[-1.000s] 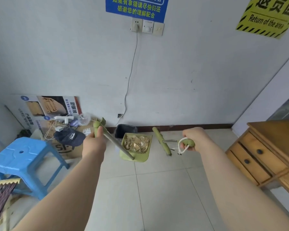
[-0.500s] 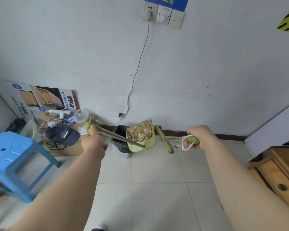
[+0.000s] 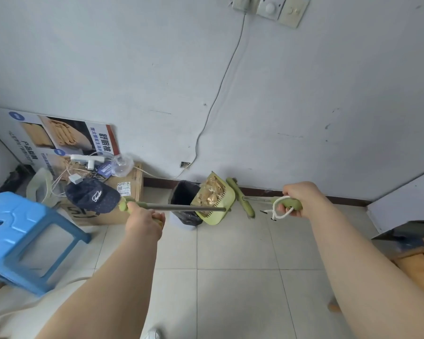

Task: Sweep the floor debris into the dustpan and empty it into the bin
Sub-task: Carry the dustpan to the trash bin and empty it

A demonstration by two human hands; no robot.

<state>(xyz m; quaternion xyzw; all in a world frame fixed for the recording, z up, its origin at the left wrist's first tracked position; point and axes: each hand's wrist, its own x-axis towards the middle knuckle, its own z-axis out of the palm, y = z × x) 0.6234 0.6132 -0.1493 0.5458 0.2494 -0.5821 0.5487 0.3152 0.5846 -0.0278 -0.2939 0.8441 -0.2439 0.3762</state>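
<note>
The dustpan (image 3: 222,211) is carried at the right end of its long handle (image 3: 181,207), whose left end is clasped by the left hand (image 3: 145,220). The handle's long axis runs nearly level, left to right. The pan is tipped on edge, hollow side facing left toward the bin (image 3: 184,204) just beside it, with debris (image 3: 209,192) inside. The broom (image 3: 240,196), farther right, is gripped by the right hand (image 3: 301,198).

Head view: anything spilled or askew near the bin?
Nothing spilled. The dustpan is tipped on edge beside the bin, scraps inside, but the left hand holds its handle, so that looks deliberate.
</note>
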